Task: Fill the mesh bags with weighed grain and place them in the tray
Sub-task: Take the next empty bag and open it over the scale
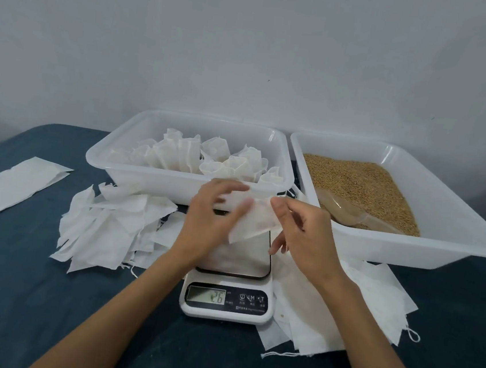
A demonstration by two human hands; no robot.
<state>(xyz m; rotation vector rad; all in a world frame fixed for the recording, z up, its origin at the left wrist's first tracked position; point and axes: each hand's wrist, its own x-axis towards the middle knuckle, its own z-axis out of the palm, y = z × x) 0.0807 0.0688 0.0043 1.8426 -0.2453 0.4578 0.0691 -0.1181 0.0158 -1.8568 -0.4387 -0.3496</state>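
dark blue table [14, 294] bears two trays [176, 182], scale [226, 302], loose mesh bags [105, 229].

**One head-worn view, looking forward and down**

The single wide-angle camera sits above the near table edge, facing the back wall [250, 49]. It is close over the scale [228, 299]; both forearms enter from below, and two plastic tubs lie beyond.

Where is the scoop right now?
The scoop lies in the grain at the near side of the right-hand tray, right of the scale; neither hand touches it.
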